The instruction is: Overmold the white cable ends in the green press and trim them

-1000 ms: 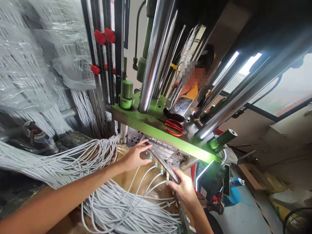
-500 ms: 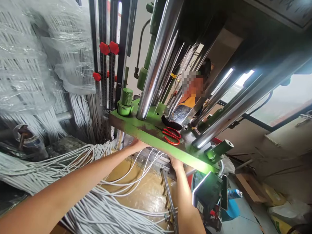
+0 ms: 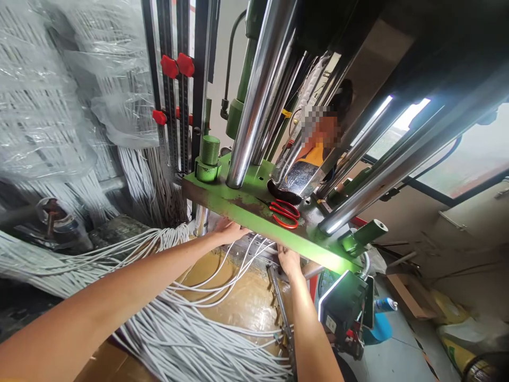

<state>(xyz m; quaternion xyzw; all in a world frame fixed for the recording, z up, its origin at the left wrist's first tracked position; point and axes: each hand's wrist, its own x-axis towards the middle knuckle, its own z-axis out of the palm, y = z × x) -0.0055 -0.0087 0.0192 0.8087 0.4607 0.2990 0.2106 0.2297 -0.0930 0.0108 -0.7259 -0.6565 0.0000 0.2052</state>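
Under the front edge of the green press plate (image 3: 254, 220), both my hands are at a grey metal mould plate (image 3: 245, 248). My left hand (image 3: 230, 232) grips its left part, the fingers partly showing. My right hand (image 3: 289, 261) has curled fingers against the right end, fingertips partly hidden by the press plate. Several white cables (image 3: 242, 270) run out from the mould between my hands and bend left into a big bundle (image 3: 191, 331). Red-handled scissors (image 3: 285, 212) lie on top of the press plate.
Chrome columns (image 3: 254, 101) rise from the press plate. A lit lamp (image 3: 344, 302) hangs at its right corner. A metal bar (image 3: 280, 302) stands by my right forearm. Wrapped cables (image 3: 119, 79) hang at left. Another person (image 3: 314, 154) is behind the press.
The view has shifted slightly, so the press sits a little higher and further right. More of both my hands shows below the press plate's edge. The scissors stay on the plate.
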